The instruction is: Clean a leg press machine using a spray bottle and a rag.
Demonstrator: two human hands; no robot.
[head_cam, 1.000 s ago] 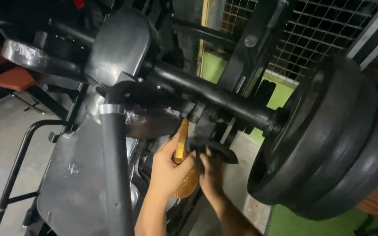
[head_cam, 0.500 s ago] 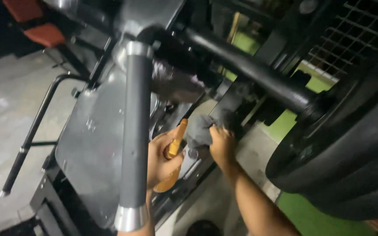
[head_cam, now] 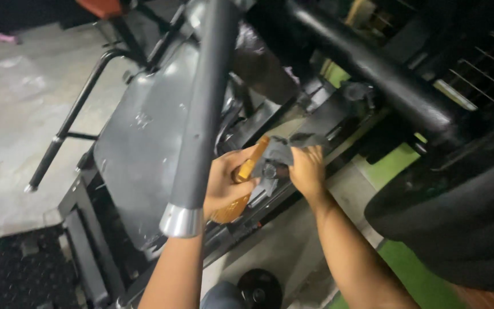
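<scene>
Left hand (head_cam: 227, 183) clamped on amber spray bottle (head_cam: 241, 191) at frame centre; right hand (head_cam: 308, 170) just beside it, fingers closed on dark cloth (head_cam: 293, 146) pressed to black machine frame (head_cam: 321, 123). Grey padded bar (head_cam: 201, 114) crosses in front, weight plates (head_cam: 458, 212) lower right.

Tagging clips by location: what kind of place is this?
Most likely a gym. Stacked black weight plates sit on a thick bar of a plate-loaded machine with a grey metal footplate. The left hand holds an amber bottle, the right hand a dark cloth against the frame.
</scene>
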